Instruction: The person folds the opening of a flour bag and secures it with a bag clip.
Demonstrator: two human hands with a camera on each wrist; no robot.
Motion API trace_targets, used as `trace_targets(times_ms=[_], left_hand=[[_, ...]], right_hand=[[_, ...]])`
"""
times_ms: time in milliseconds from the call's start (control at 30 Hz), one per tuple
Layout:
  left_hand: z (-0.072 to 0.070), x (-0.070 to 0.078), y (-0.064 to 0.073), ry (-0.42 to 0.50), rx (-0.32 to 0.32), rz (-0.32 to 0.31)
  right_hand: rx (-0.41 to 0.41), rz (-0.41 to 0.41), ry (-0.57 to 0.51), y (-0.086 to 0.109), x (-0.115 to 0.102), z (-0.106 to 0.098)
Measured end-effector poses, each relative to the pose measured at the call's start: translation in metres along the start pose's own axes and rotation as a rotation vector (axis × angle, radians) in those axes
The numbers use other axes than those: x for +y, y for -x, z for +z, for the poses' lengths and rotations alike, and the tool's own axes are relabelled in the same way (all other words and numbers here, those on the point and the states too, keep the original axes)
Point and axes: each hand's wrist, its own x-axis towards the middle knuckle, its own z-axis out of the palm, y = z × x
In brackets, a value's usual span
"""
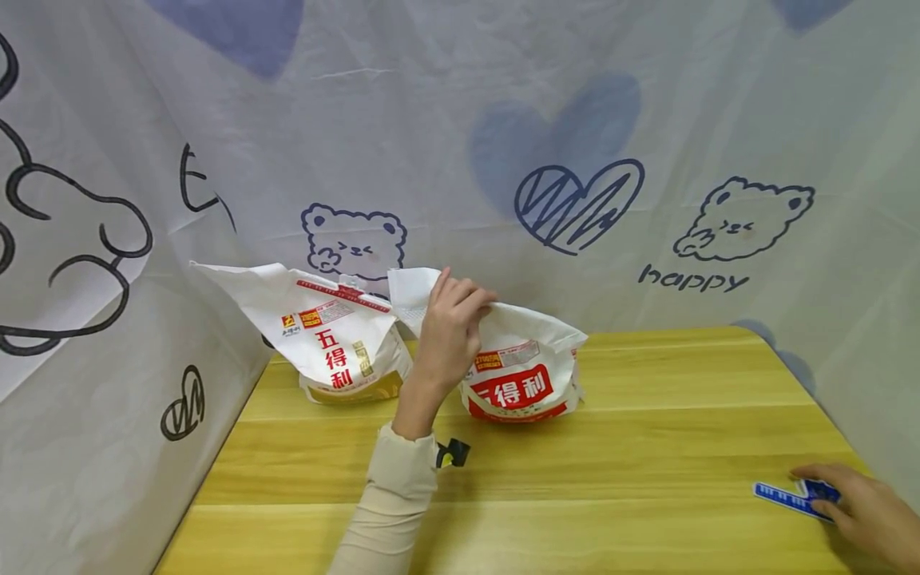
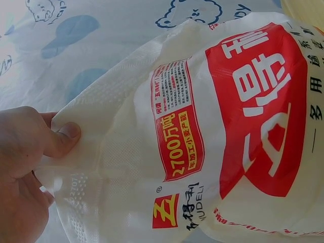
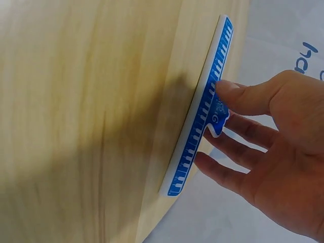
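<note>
My left hand (image 1: 454, 331) pinches the top edge of a white flour bag (image 1: 513, 387) with a red printed panel. In the left wrist view, the thumb (image 2: 70, 132) lies flat on the bag's near side and the other fingers are mostly behind it. The bag stands on the table, its upper part flattened. At the right, my right hand (image 1: 866, 507) holds a blue bag clip (image 1: 787, 497) with a piano-key pattern. Seen from the right wrist, the thumb (image 3: 230, 92) presses the clip's face while fingers reach behind its handle.
A second flour bag (image 1: 338, 351) stands left of the first, with a red clip (image 1: 343, 294) across its upper part. A small black-and-yellow object (image 1: 453, 453) shows beside the left sleeve. Printed curtains (image 1: 446, 160) border the wooden table (image 1: 647, 447).
</note>
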Motion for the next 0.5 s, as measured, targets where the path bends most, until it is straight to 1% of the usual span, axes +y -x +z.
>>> trace_targets(times_ms=[167, 367, 500], left_hand=[[0.0001, 0.0004, -0.0005, -0.003, -0.003, -0.004], [0.0001, 0.0001, -0.0006, -0.002, -0.006, -0.009], [-0.0005, 0.0002, -0.0006, -0.003, -0.011, -0.012]], right_hand=[[-0.005, 0.040, 0.013, 0.0009, -0.0015, -0.0009], [-0.035, 0.095, -0.017, -0.0006, -0.0033, -0.0032], [-0.029, 0.114, -0.041, -0.0015, -0.0043, -0.0041]])
